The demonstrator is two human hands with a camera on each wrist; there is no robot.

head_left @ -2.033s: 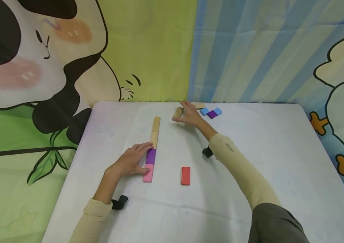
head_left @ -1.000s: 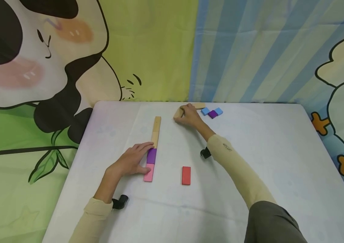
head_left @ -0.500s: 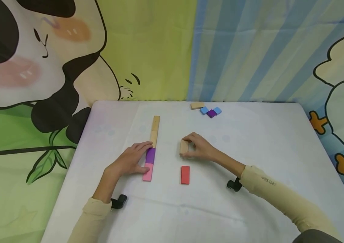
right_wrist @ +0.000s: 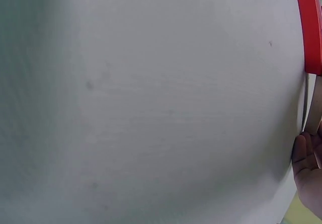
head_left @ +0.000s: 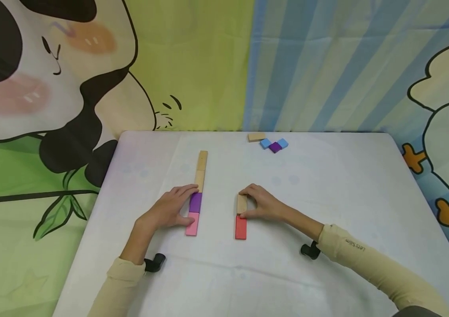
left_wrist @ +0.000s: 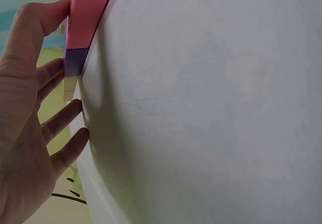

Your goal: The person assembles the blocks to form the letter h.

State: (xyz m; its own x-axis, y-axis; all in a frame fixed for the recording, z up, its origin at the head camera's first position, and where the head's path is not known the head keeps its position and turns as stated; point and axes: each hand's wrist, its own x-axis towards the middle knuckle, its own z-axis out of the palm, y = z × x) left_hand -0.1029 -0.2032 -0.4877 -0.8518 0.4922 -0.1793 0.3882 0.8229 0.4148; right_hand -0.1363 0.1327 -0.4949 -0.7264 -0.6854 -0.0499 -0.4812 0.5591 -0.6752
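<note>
My right hand (head_left: 265,205) pinches a plain wooden block (head_left: 242,204) by its two ends, between thumb and fingers. That block's near end is right at the far end of a red block (head_left: 241,228), in line with it. In the right wrist view, the red block (right_wrist: 310,32) shows at the right edge. My left hand (head_left: 168,208) rests beside a straight row of blocks. Its thumb touches the pink block (head_left: 192,225), with fingertips by the purple block (head_left: 195,202) and the wooden block beyond. In the left wrist view, the fingers are spread and mostly straight.
Two plain wooden blocks make up the row's far part, ending at a wooden block (head_left: 202,160). Near the table's back edge lie another wooden block (head_left: 256,137), two blue blocks and a dark purple block (head_left: 275,147). A printed curtain (head_left: 192,66) hangs behind the white table (head_left: 327,185).
My right hand has gripped a wooden block near the back edge, brought it toward me and set it at the red block's far end. The left hand has stayed at the row.
</note>
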